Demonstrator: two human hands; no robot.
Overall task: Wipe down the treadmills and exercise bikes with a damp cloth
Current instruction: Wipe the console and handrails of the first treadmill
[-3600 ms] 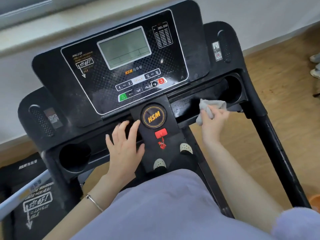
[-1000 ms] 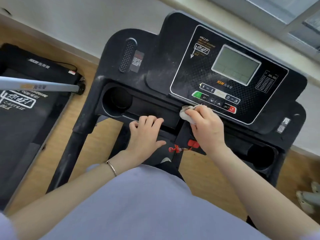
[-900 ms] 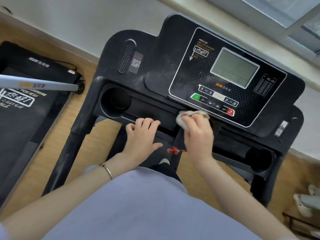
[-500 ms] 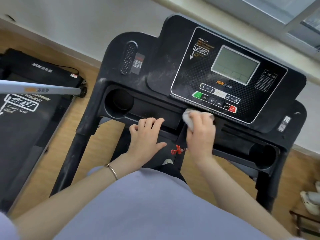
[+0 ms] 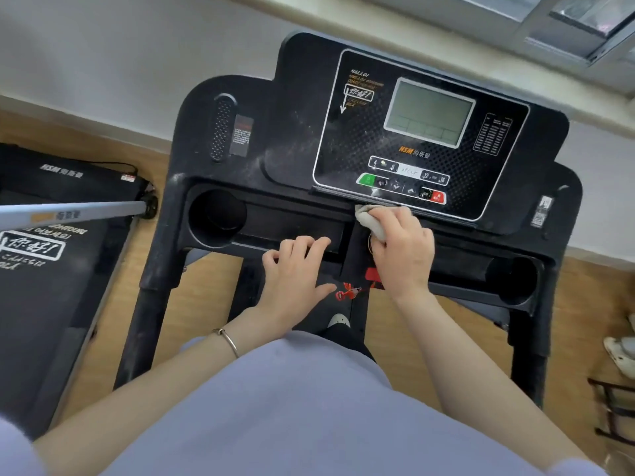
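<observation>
A black treadmill console [image 5: 302,132] fills the middle of the head view, with a grey screen [image 5: 429,113] and a row of buttons below it. My right hand [image 5: 403,250] is shut on a crumpled grey cloth [image 5: 369,218] and presses it against the ledge just under the button row, above the centre panel. My left hand [image 5: 295,276] rests flat with fingers spread on the tray edge to the left of the centre panel, holding nothing. A red safety clip [image 5: 347,293] dangles between my hands.
Round cup holders sit at the tray's left [image 5: 216,218] and right [image 5: 512,278] ends. A second, folded treadmill [image 5: 44,269] with a silver rail [image 5: 68,213] lies at the left. Wooden floor [image 5: 199,304] shows below. A pale shoe [image 5: 622,352] is at the right edge.
Since 3.6 s ago my right hand carried the cloth from the right tray to the console's centre. In the last second it rubbed a little down and back up under the buttons; my left hand stayed put.
</observation>
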